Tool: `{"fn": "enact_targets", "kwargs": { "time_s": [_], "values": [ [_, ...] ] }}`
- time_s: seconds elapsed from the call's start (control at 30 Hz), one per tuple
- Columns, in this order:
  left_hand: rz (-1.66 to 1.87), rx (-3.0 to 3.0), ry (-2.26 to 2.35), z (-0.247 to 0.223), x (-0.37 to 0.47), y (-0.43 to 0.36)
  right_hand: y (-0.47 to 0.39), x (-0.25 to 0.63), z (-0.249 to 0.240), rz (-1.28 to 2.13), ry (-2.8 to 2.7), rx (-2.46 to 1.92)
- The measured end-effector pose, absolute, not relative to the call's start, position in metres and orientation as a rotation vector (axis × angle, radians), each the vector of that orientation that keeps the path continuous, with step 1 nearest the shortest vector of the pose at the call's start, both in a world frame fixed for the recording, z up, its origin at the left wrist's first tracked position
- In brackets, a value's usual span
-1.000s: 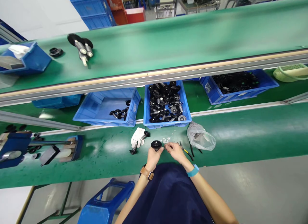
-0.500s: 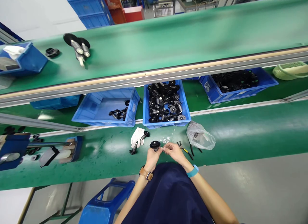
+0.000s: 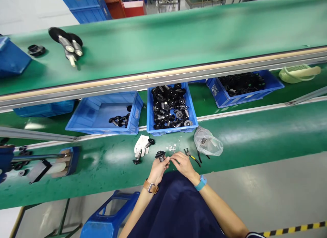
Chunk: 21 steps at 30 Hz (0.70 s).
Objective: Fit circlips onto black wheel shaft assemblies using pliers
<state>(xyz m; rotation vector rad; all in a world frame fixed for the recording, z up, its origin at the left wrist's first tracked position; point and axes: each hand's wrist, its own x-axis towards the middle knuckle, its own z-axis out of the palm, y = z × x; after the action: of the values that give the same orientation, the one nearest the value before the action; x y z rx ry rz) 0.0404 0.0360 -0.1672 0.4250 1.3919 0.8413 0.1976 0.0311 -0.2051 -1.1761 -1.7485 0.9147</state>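
Note:
In my left hand (image 3: pixel 156 171) is a black disc-topped part with a metal shaft (image 3: pixel 160 155), the disc end pointing up. My right hand (image 3: pixel 183 163) is closed, thumb and fingertips together beside the left thumb. Anything in that pinch is too small to make out. Just beyond the hands lie several small white rings (image 3: pixel 172 148) on the green bench. Right of them rest pliers with yellow-and-black handles (image 3: pixel 193 157). A white glove (image 3: pixel 140 144) lies to the left, with two similar disc-and-shaft parts (image 3: pixel 138 159) on or against it.
A blue bin (image 3: pixel 171 129) full of such parts stands behind the hands. Left of it is a blue bin (image 3: pixel 102 129) holding fewer. A clear plastic bag (image 3: pixel 211 145) sits to the right. A metal-rodded fixture (image 3: pixel 68 163) is far left, and a raised green belt (image 3: pixel 163 43) crosses above.
The part in my left hand has tilted, so more of its shaft shows. My hands remain close together, and the camera view has shifted slightly.

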Motion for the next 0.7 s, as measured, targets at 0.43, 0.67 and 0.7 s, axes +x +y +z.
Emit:
{"fn": "enact_targets", "kwargs": {
  "time_s": [0.43,0.67,0.7],
  "values": [
    [0.775,1.034,1.549,-0.164,0.037,0.035,0.021,0.22,-0.22,1.028,-1.727,-1.562],
    [0.595,1.655,1.487,-0.129,0.025,0.042,0.029,0.293,-0.255,0.897,-1.437,-2.42],
    [0.546,1.747,1.462,-0.126,0.024,0.043,0.027,0.299,-0.258,0.892,-1.416,-2.487]
  ]
}}
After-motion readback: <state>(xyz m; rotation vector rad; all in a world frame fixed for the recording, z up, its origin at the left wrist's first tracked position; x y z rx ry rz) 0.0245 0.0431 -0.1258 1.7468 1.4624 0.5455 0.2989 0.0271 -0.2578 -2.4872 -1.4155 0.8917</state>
